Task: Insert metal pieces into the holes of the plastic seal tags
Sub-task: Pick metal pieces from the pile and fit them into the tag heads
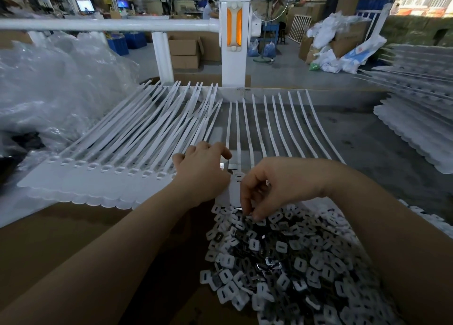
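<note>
A row of white plastic seal tags [103, 177] lies side by side across the table, long tails fanning away from me. Square holes show in the heads of the tags on the left. My left hand [203, 170] rests with curled fingers on the tag heads near the middle of the row. My right hand [267, 187] hangs just right of it, fingertips pinching at a small metal piece on top of the heap of metal pieces [282, 258]. The tag head [234, 190] between both hands is partly hidden.
A brown cardboard sheet [73, 239] covers the near left of the table. Crumpled clear plastic bags [56, 84] pile up at the left. More stacked tags [416, 128] lie at the right. A white railing post [234, 38] stands behind the table.
</note>
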A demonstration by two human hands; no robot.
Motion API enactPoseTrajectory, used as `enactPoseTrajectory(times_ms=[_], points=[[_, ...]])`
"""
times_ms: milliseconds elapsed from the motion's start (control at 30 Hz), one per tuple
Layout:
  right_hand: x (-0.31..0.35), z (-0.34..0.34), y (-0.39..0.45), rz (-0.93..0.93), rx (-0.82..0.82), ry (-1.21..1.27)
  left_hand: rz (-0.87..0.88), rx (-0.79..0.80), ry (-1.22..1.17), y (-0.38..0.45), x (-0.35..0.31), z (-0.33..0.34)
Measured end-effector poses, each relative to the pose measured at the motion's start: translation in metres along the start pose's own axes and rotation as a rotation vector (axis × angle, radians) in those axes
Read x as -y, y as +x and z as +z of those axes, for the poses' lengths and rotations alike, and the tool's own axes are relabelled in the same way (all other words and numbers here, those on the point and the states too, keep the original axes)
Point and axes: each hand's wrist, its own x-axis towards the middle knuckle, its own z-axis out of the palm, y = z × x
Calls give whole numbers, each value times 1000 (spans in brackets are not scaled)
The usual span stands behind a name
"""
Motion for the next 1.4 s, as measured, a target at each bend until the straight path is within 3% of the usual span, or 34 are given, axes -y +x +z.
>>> enactPoseTrajectory(times_ms=[200, 400, 567, 633, 800, 900, 1400], points=[[8, 4, 3, 0, 75, -87, -39, -5, -92, 4, 2, 0], [9, 6, 4, -6, 63, -102, -116, -165, -614, 5, 7, -1], [6, 3, 1, -7, 34, -14, -67, -250, -752, 3, 8, -2], [4, 2, 2, -6, -58, 34, -41, -241, -799, 3, 8, -2], [-11, -3, 6, 158, -503, 176, 99, -130, -934, -1, 4, -5], [-18, -3, 7, 216, -636, 267, 169, -58, -934, -3, 2, -5], [-14, -3, 8, 156, -659, 333, 126, 38, -891, -7, -2, -8]])
